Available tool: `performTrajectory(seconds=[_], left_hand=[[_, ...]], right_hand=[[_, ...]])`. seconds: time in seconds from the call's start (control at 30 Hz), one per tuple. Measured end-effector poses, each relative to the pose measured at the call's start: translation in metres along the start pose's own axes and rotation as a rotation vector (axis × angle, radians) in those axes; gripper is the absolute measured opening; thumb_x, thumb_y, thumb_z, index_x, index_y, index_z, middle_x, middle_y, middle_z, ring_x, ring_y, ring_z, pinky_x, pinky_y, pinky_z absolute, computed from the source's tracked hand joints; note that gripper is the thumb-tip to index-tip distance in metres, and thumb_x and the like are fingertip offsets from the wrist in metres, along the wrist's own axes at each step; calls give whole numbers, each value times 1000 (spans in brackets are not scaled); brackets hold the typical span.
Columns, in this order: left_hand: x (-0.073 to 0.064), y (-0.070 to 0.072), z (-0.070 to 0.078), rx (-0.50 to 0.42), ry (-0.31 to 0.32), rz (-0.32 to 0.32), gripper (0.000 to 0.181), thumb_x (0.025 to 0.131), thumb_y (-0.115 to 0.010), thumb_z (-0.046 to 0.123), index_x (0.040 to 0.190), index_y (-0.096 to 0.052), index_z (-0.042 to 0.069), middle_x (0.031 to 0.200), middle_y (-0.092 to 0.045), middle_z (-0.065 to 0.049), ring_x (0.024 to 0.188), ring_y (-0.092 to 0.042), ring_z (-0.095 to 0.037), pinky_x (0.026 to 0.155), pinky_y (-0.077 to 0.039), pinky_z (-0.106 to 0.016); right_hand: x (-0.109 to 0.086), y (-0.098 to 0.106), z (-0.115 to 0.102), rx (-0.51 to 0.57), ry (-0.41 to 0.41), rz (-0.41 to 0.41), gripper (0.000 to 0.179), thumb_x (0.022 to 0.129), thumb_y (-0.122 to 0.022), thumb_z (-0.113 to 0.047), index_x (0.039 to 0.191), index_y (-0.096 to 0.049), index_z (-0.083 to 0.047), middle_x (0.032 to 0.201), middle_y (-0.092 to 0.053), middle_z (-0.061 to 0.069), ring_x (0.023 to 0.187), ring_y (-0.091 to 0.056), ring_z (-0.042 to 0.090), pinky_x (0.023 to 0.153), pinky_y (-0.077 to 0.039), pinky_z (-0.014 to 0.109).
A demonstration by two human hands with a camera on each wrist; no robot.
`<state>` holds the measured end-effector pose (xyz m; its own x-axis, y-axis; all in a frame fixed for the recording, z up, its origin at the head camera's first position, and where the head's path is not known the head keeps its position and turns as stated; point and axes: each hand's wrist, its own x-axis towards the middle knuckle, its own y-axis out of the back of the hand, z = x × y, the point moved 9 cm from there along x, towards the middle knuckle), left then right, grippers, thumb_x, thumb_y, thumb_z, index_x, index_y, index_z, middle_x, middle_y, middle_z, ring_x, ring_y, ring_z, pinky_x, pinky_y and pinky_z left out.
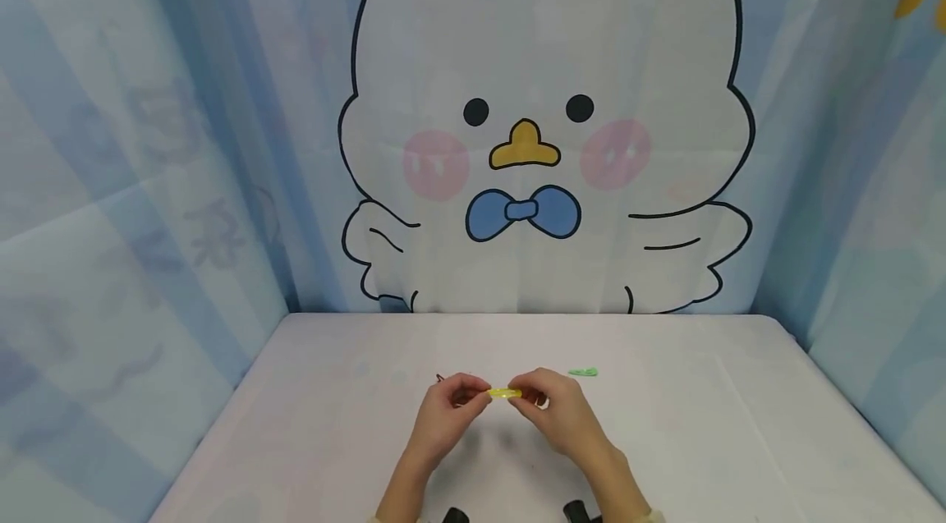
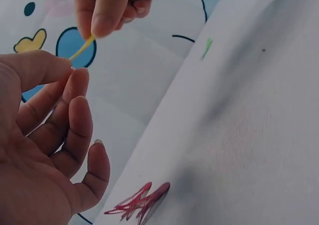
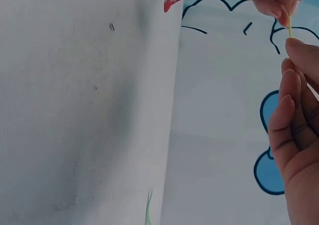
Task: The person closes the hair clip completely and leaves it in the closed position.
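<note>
A thin yellow strip (image 1: 505, 393) is held level between both hands, raised over the table. My left hand (image 1: 446, 424) pinches one end with thumb and forefinger. At the other end, the thumb and fingertips of my right hand (image 1: 562, 415) pinch it. Only a short yellow length (image 2: 82, 49) shows between the fingertips in the left wrist view; its ends are hidden in both grips. The left hand's other fingers are bent loosely, clear of the strip.
Thin red looped pieces (image 2: 142, 202) lie on the white table (image 1: 687, 424) beyond the left hand. A small flat green piece (image 1: 583, 372) lies past the right hand. Black objects (image 1: 456, 516) show at the bottom edge. Behind the table hangs a printed curtain (image 1: 525, 38).
</note>
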<state>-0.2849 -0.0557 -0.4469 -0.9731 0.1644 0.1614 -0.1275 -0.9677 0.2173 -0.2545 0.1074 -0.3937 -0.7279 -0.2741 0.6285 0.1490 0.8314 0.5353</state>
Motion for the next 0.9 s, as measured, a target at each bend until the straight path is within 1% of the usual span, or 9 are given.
performTrajectory(seconds=[0.13,0.27,0.4,0.53,0.63,0.7,0.8,0.9], left_hand=[[2,8,-10,46,31,0,14,94,-71,14,104,-71,4,89,-67,-3,75,-60,-18,65,-54,-30],[3,16,-23,64,73,17,14,94,-70,11,106,-70,3,89,-68,-6,73,-66,-24,70,-56,-36],[4,24,-36,104,87,37,13,94,-70,10,104,-70,2,92,-69,-6,78,-67,-21,74,-54,-35],[4,33,-40,138,97,43,11,93,-70,8,102,-70,2,93,-70,-4,81,-65,-18,74,-53,-33],[5,39,-42,144,105,43,9,93,-70,6,101,-70,1,94,-70,-5,81,-67,-19,74,-53,-32],[5,43,-42,164,107,47,9,92,-71,6,100,-70,2,94,-70,-4,81,-67,-18,74,-53,-33],[5,49,-43,242,119,50,9,90,-73,7,99,-70,4,91,-68,-2,82,-63,-17,74,-50,-34],[5,53,-47,328,136,43,10,88,-74,8,97,-70,5,86,-64,0,80,-57,-17,71,-48,-34]], right_hand=[[0,0,9,-16,-60,-14,24,79,-83,3,96,-74,-10,82,-63,-11,71,-56,5,62,-50,25],[-1,0,21,-27,-146,-40,20,81,-82,0,96,-74,-11,81,-62,-12,71,-54,5,63,-49,25],[-2,4,37,-40,-234,-59,19,81,-82,-1,95,-75,-11,79,-60,-12,70,-54,6,64,-48,25],[0,10,49,-44,-286,-66,19,81,-82,-1,95,-75,-12,78,-60,-12,70,-53,7,64,-48,26],[-1,12,58,-49,-336,-69,18,82,-82,-2,94,-75,-13,76,-59,-11,69,-52,9,63,-46,26],[-2,12,65,-51,-373,-76,17,82,-82,-3,93,-75,-14,75,-58,-10,69,-52,11,63,-46,27],[-6,13,77,-56,-429,-88,15,83,-81,-4,93,-75,-14,75,-58,-8,69,-52,12,62,-45,27],[-11,14,88,-68,-482,-105,14,84,-81,-5,93,-75,-14,76,-58,-7,70,-52,12,63,-45,27]])
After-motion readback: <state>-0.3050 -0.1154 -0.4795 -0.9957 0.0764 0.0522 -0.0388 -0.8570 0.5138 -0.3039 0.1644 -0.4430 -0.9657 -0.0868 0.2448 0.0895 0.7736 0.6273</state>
